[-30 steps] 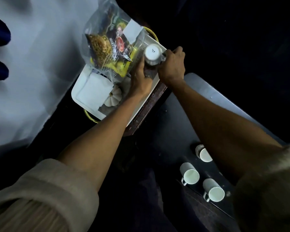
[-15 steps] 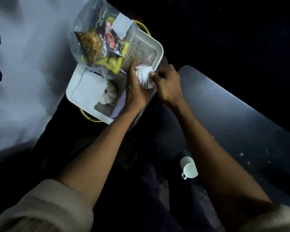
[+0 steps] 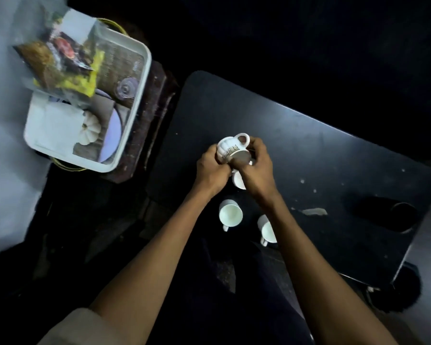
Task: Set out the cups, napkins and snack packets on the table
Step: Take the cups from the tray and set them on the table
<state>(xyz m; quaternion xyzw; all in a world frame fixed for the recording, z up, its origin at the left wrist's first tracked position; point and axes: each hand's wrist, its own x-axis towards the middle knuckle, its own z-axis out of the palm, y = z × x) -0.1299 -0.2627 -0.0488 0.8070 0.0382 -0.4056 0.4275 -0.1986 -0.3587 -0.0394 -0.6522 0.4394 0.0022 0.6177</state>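
Note:
Both hands hold a white ribbed cup (image 3: 228,148) tipped on its side above the dark table (image 3: 321,155). My left hand (image 3: 210,170) grips its body and my right hand (image 3: 256,168) grips its mouth end. Directly below them a second cup (image 3: 239,181) is partly hidden. Two more white cups (image 3: 230,214) (image 3: 268,230) stand upright on the table near its front edge. At the left, a white tray (image 3: 137,95) holds a bag of snack packets (image 3: 60,63), white napkins (image 3: 57,125) and another ribbed white cup (image 3: 90,130).
The tray rests on a dark wooden stand (image 3: 154,100) beside the table, next to a pale surface (image 3: 3,120) on the far left. A dark round object (image 3: 393,215) lies on the table's right end. A small clear lid (image 3: 126,88) sits in the tray.
Both hands carried the ribbed cup from the tray rightward over the table. The view swung right, bringing the table and its standing cups into view.

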